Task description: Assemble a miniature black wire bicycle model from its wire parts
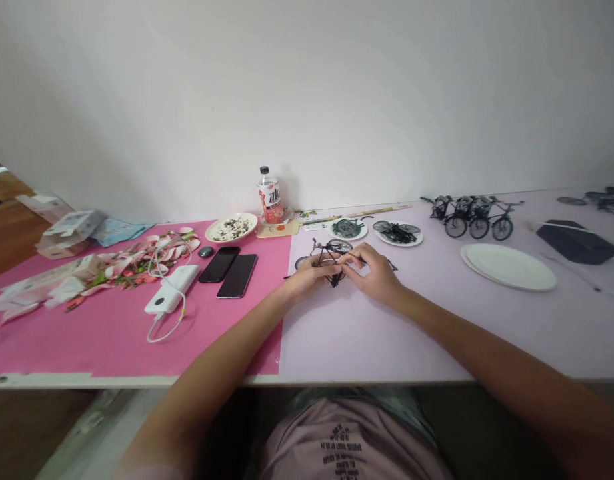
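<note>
a small dark bicycle frame point(328, 261) was grasped by both left hand point(309, 277) and right hand point(374, 273), above the table point(357, 333).

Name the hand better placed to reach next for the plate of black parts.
Right, probably: the right hand is nearer that plate, while the left hand could steady the model bicycle.
</note>
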`<state>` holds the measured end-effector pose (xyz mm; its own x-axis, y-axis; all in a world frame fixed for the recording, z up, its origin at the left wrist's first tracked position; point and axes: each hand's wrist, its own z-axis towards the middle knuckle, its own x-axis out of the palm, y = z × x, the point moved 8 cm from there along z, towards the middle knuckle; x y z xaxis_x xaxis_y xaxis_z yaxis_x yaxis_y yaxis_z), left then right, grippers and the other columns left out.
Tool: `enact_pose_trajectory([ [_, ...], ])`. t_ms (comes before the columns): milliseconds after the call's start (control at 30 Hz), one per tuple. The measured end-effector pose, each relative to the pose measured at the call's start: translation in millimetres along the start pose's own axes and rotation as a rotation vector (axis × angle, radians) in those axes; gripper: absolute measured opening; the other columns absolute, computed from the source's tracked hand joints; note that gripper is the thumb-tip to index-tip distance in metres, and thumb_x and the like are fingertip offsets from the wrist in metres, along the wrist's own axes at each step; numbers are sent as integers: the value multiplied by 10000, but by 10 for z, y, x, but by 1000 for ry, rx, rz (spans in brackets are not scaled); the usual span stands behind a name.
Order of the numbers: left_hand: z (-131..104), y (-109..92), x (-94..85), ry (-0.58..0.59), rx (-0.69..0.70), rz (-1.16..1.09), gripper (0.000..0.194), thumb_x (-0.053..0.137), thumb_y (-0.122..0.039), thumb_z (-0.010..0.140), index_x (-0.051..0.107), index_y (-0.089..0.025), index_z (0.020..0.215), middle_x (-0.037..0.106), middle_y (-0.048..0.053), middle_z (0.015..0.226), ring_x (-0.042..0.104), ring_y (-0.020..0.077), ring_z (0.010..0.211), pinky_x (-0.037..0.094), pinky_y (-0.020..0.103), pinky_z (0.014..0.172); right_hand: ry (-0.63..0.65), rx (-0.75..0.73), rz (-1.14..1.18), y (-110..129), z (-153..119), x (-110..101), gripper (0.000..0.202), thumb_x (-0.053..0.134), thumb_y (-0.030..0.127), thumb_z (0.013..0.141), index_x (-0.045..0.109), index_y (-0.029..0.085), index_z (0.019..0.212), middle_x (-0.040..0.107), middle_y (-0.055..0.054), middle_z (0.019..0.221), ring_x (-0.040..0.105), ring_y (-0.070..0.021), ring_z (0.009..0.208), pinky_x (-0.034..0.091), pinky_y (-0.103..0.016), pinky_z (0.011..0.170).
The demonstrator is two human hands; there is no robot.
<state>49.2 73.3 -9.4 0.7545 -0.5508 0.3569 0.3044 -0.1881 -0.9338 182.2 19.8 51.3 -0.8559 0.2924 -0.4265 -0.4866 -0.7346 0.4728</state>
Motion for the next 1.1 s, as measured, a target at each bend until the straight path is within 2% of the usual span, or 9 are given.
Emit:
enact_pose_trajectory([
  [300,-8,-31,37,4,14,11,486,935,-239,661,714,-128,1079,705,57,884,665,171,831,472,314,842,-6,-4,-26,5,-1,-9,170,630,273,958,527,258,824,500,-3,756,577,-214,751,519,-362,758],
  [467,-5,-22,30,-6,12,18,492,939,-236,651,706,-134,1072,689,42,841,676,181,851,476,322,861,4,36,-4,2,3,-10,234,614,337,982,486,256,804,493,-7,768,562,-210,761,507,-362,770],
  [633,-4,11,-24,-59,-1,1,519,951,-219,625,696,-140,1070,707,57,943,690,181,867,489,338,872,9,43,30,2,12,-21,334,585,395,998,388,259,766,461,0,742,507,-201,722,467,-357,716],
  [900,-22,14,-8,-60,-24,33,632,977,-261,596,656,-126,1124,711,56,897,689,180,812,489,334,802,49,46,95,-43,4,-17,418,333,523,1093,452,257,793,499,-33,760,492,-224,717,442,-387,694],
  [1100,-20,21,-13,-58,-20,48,641,979,-274,598,655,-127,1131,708,50,892,688,178,831,493,334,825,62,57,80,-39,10,1,436,369,521,1089,432,261,745,474,-24,709,479,-232,711,425,-388,675],
])
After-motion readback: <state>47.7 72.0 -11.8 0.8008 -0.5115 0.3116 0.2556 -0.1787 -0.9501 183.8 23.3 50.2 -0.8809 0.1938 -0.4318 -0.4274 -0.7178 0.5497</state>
